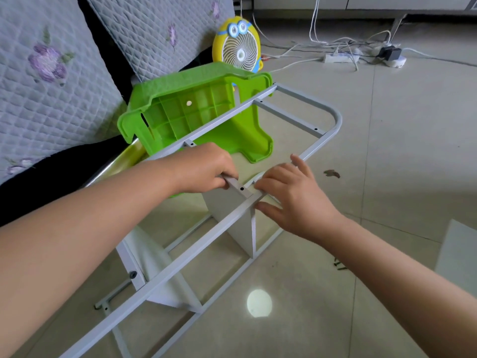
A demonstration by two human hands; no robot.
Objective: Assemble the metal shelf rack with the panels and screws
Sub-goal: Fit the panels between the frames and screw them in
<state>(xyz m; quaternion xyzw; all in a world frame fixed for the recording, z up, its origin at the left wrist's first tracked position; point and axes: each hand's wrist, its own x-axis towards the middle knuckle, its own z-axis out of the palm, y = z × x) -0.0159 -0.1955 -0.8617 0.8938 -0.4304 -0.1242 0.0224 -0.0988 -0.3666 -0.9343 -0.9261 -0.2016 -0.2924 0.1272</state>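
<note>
The shelf rack [196,257], a grey metal frame of square tubing, lay on its side across the tiled floor [387,177], running from seven o'clock up toward one o'clock. Nearest the camera, a lower panel [152,270] stood on edge between the two side rails, and a dark screw [133,274] sat in its bracket. Farther along, a second panel [232,218] stood on edge in the middle of the frame, its top flange showing an open screw hole [242,188]. The left hand [206,166] was curled closed over that flange, at ten o'clock from the hole. The right hand [286,192] rested at three o'clock from it, fingers loosely spread against the rail and panel edge; something pale lay under its fingertips, but whether it pinched a part could not be told. A few small dark screws [339,264] lay on the floor at four o'clock. Beyond the hands, a green plastic stool [196,112] lay tipped against the frame. A yellow cartoon fan [238,45] stood behind it at twelve o'clock, with a quilted cover [51,73] at ten o'clock and a power strip [340,58] at one o'clock.
</note>
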